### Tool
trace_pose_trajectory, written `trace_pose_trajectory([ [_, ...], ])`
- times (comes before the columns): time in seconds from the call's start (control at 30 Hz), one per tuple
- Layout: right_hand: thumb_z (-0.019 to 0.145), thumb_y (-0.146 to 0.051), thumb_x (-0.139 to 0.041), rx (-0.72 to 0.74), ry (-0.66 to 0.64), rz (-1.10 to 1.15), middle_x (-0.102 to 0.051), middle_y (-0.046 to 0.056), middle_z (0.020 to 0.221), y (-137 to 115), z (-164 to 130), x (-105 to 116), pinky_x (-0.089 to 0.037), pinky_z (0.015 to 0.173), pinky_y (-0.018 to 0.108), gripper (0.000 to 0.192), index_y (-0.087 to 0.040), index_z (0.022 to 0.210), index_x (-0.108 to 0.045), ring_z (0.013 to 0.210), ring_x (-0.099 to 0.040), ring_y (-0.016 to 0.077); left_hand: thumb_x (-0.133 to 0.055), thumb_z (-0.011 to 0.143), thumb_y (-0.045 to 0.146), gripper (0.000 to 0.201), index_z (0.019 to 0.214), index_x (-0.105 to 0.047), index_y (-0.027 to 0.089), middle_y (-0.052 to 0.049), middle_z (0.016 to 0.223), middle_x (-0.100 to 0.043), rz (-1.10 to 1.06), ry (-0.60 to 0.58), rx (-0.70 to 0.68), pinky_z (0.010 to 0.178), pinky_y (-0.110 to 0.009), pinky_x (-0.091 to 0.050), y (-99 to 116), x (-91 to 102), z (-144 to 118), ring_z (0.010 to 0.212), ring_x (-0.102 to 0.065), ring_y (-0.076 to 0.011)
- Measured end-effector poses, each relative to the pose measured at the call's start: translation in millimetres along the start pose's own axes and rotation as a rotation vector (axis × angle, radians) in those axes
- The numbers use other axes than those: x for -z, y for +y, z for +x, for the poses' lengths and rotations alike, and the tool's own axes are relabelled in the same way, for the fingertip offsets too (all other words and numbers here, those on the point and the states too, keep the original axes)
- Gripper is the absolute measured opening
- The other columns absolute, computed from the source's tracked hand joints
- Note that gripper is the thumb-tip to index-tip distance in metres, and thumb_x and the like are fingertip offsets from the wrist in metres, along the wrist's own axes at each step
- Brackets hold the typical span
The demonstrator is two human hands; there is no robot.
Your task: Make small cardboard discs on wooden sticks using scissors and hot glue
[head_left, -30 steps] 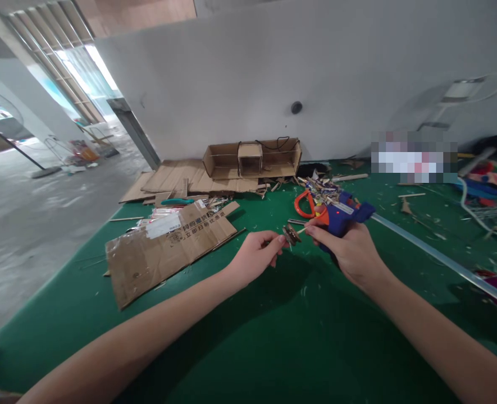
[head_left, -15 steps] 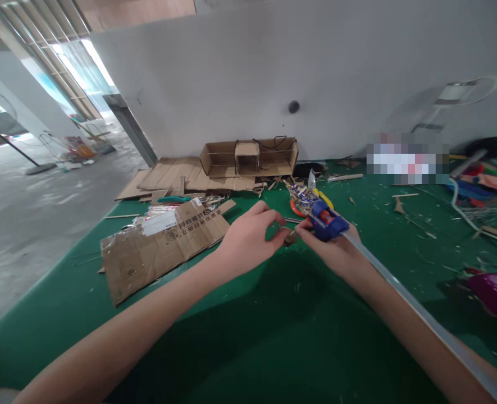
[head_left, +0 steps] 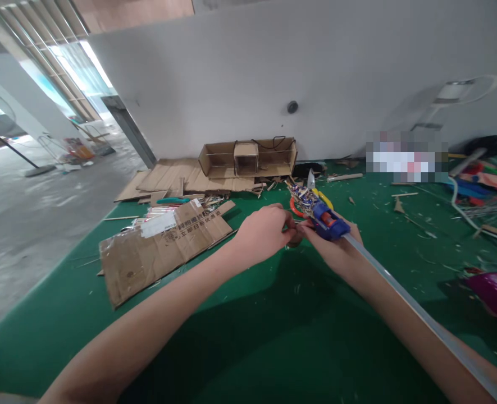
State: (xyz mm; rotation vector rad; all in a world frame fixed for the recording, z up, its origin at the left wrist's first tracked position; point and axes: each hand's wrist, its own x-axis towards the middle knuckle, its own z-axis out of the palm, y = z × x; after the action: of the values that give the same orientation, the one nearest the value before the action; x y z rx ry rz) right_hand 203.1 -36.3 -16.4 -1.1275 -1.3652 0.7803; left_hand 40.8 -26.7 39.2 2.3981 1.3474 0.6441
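Observation:
My left hand (head_left: 267, 233) is closed, its thumb and forefinger pinching at a small brown piece (head_left: 293, 243), which looks like cardboard and is mostly covered by the fingers. Meeting it from the other side are the thumb and fingertips of my right hand (head_left: 336, 247); whether they also grip the piece I cannot tell. A blue hot glue gun (head_left: 330, 221) sits in my right hand, with a long whitish glue stick (head_left: 393, 280) running back from it over my forearm. Just beyond the hands lie pliers or cutters with red and yellow handles (head_left: 324, 198).
Printed cardboard (head_left: 155, 261) lies left on the green table (head_left: 248, 348), with teal-handled pliers (head_left: 172, 200) behind it. An open cardboard box structure (head_left: 218, 160) stands against the wall. At right are a purple object (head_left: 495, 294), coloured scraps (head_left: 479, 191) and a white cable (head_left: 455, 193).
My left hand has moved right, up against the right fingertips, and its fingers have closed further around the small brown piece. My right hand and the glue gun have hardly moved.

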Motion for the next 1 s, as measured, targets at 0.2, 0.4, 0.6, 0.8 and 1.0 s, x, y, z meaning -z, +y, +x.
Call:
trace_pose_trajectory([
  [0.2,0.069,-0.037,-0.068,-0.04,-0.007,0.044,-0.07,0.006,0.085,-1,-2,-3,-0.054,0.076,0.043,0.027,-0.021,0.091,-0.063,0.08,-0.067,0.0242,-0.059,0.07,0.026,0.012,0.064,-0.063,0.017,-0.007,0.076,-0.057,-0.078,-0.003,0.029,0.052,-0.027,-0.032,0,-1.9,1,0.06,-0.048,-0.0152],
  [0.4,0.064,-0.04,-0.073,-0.035,0.103,-0.084,-0.069,0.006,0.077,-3,1,-2,-0.052,0.069,0.038,0.028,-0.02,0.081,-0.063,0.071,-0.065,0.0227,-0.06,0.066,0.026,0.007,0.067,-0.061,0.019,-0.004,0.072,-0.057,-0.118,0.006,0.008,0.05,-0.026,-0.03,-11,-1.1,2,0.056,-0.046,-0.0132],
  [0.6,0.072,-0.05,-0.065,-0.107,0.109,-0.147,-0.065,0.005,0.069,-3,12,17,-0.049,0.057,0.035,0.035,-0.02,0.09,-0.066,0.061,-0.061,0.0204,-0.054,0.07,0.023,0.012,0.064,-0.064,0.02,-0.003,0.067,-0.061,-0.186,0.018,0.038,0.051,-0.026,-0.031,-49,12.5,12,0.055,-0.047,-0.0128],
  [0.8,0.07,-0.051,-0.065,-0.113,0.055,-0.317,-0.063,0.003,0.062,5,21,30,-0.045,0.051,0.033,0.033,-0.019,0.079,-0.066,0.053,-0.056,0.0174,-0.056,0.074,0.027,0.016,0.067,-0.068,0.019,-0.003,0.063,-0.056,-0.496,0.007,0.27,0.044,-0.023,-0.025,-79,21.7,20,0.048,-0.039,-0.0084],
  [1.0,0.071,-0.049,-0.066,-0.149,-0.004,-0.017,-0.066,0.001,0.063,-2,16,20,-0.049,0.048,0.03,0.03,-0.021,0.08,-0.061,0.051,-0.06,0.0155,-0.067,0.068,0.025,0.01,0.072,-0.063,0.017,-0.003,0.073,-0.058,-1.084,0.092,0.5,0.04,-0.018,-0.023,-84,9.4,13,0.049,-0.045,-0.0051],
])
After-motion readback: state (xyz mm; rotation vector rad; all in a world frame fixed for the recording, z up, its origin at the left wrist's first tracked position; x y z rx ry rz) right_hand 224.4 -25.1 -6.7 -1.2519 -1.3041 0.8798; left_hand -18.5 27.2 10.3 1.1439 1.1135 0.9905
